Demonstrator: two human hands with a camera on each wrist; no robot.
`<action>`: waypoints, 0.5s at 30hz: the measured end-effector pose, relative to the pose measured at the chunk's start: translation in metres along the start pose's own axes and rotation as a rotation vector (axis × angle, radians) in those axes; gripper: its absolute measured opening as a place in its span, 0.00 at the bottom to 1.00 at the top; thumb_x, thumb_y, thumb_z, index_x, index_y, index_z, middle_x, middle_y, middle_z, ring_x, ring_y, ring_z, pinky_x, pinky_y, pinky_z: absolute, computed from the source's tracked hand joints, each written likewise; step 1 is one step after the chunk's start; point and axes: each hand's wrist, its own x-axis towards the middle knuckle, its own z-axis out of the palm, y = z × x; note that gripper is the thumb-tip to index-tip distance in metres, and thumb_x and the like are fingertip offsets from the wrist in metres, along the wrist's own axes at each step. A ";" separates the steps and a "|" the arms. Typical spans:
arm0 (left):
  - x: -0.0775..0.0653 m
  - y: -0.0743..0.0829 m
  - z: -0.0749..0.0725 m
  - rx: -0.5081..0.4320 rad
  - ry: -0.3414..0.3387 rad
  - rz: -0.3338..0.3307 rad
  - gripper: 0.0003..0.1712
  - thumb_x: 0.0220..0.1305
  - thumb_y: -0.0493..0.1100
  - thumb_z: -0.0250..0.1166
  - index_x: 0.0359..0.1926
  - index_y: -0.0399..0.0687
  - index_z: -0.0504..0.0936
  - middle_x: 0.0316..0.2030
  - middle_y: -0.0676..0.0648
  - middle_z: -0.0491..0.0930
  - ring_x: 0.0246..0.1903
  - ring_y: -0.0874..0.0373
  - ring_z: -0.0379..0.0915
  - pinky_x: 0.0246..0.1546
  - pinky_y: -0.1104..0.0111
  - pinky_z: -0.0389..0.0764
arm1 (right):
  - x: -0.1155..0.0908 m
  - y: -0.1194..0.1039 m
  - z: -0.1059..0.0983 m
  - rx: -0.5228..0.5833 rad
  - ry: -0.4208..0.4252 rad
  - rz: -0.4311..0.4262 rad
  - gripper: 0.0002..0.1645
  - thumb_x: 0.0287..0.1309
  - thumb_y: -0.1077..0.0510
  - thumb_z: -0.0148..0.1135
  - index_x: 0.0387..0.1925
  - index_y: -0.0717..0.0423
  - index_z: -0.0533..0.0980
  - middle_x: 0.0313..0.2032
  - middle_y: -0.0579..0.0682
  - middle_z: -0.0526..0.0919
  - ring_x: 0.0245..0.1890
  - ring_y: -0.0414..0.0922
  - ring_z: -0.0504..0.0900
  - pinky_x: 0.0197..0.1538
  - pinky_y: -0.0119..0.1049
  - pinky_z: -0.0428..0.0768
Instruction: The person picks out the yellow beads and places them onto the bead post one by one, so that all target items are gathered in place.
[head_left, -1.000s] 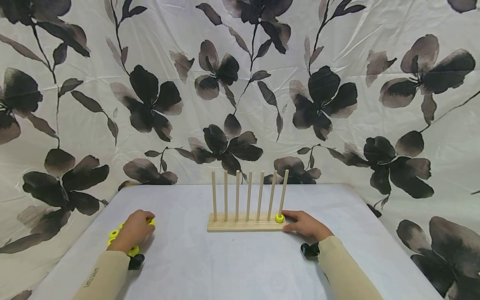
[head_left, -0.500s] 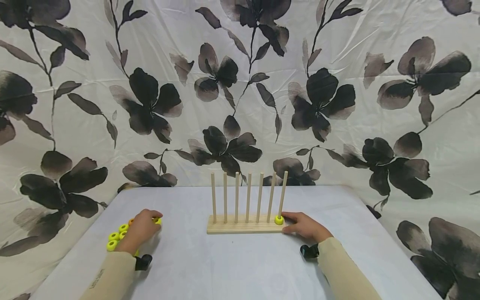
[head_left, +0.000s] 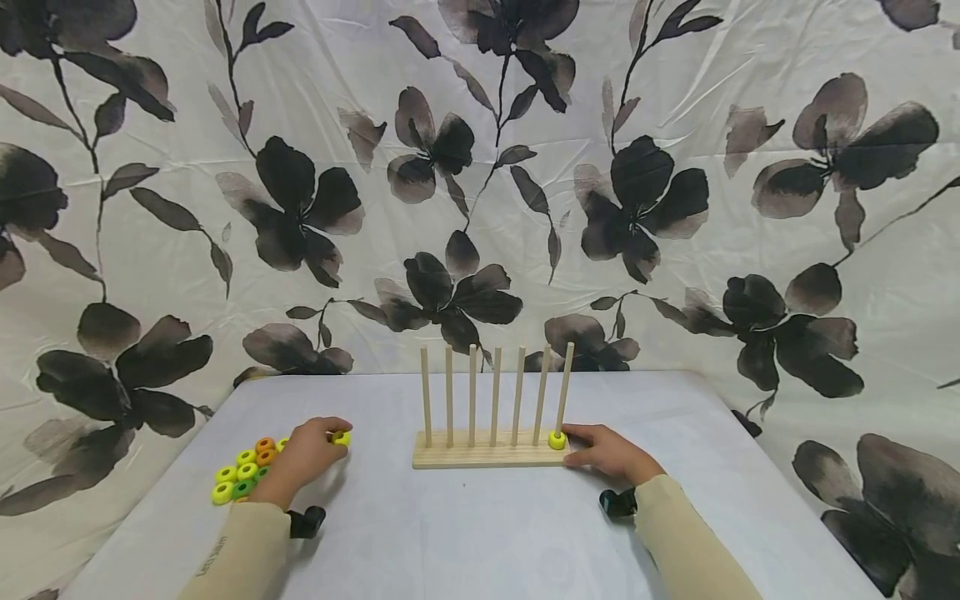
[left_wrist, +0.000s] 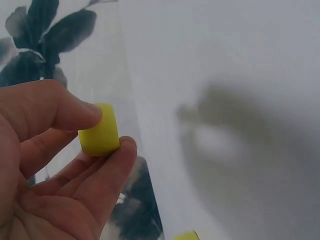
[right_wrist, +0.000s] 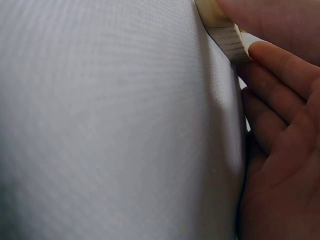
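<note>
A yellow bead [left_wrist: 100,131] is pinched between the thumb and fingers of my left hand [head_left: 306,457], lifted off the white table. In the head view the hand is right of a group of loose beads and partly hides them. My right hand [head_left: 609,452] grips the right end of a wooden peg rack [head_left: 480,457], its thumb at the front and a finger at the back. In the right wrist view the corner of the rack's base [right_wrist: 232,45] sits between thumb and index finger. One yellow bead [head_left: 557,440] is on the rack's rightmost peg.
Loose yellow beads [head_left: 226,473], orange beads [head_left: 265,457] and green beads [head_left: 242,489] lie at the table's left. The rack has several upright pegs [head_left: 495,396]. A floral cloth [head_left: 465,208] hangs behind the white table [head_left: 450,542].
My left hand has moved right, away from the loose beads, carrying the yellow bead. More of the yellow, orange and green beads now shows. The right hand and rack hold still.
</note>
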 end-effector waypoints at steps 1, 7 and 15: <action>0.000 0.002 0.001 -0.001 0.000 0.009 0.25 0.62 0.38 0.63 0.60 0.39 0.76 0.59 0.33 0.73 0.55 0.39 0.71 0.55 0.45 0.75 | 0.000 0.000 0.000 0.000 0.000 -0.001 0.43 0.50 0.49 0.72 0.68 0.50 0.68 0.69 0.55 0.67 0.72 0.59 0.58 0.72 0.61 0.55; -0.002 0.016 0.004 -0.013 0.006 0.048 0.24 0.62 0.38 0.63 0.59 0.41 0.77 0.57 0.35 0.76 0.53 0.42 0.74 0.51 0.50 0.79 | -0.001 -0.002 0.000 0.004 0.000 -0.003 0.43 0.50 0.50 0.72 0.68 0.51 0.68 0.69 0.55 0.67 0.73 0.59 0.58 0.72 0.61 0.55; -0.008 0.032 0.006 -0.042 -0.018 0.106 0.23 0.61 0.37 0.65 0.58 0.40 0.78 0.53 0.40 0.79 0.52 0.45 0.76 0.47 0.56 0.83 | -0.001 -0.001 0.001 0.008 0.001 0.005 0.43 0.50 0.50 0.72 0.68 0.50 0.68 0.69 0.55 0.67 0.73 0.59 0.58 0.72 0.62 0.55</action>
